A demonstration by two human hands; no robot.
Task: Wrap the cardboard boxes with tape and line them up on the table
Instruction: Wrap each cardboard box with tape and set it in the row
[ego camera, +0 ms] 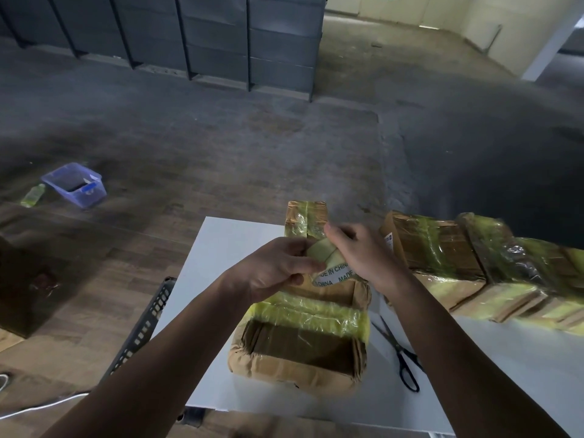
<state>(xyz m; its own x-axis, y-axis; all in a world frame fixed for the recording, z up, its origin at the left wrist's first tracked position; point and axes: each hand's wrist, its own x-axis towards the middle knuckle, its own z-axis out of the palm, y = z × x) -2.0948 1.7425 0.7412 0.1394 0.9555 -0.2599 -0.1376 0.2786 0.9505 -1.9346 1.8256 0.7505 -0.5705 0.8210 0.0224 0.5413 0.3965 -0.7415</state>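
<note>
A worn cardboard box [300, 349] lies on the white table [221, 248] in front of me, with a band of yellowish tape across its top. Above its far end both hands hold a roll of tape [328, 257] printed "MADE IN CHINA". My left hand [278, 267] grips the roll from the left. My right hand [360, 251] pinches it from the right, near the tape's end. Another taped box [305, 218] stands behind the hands. Several taped boxes [474, 263] lie in a row at the right.
Black-handled scissors [399, 355] lie on the table right of the box. A dark perforated crate [142, 330] stands by the table's left edge. On the floor at the left are a blue plastic tub [74, 184] and a green bottle [33, 195]. Grey shelving stands at the back.
</note>
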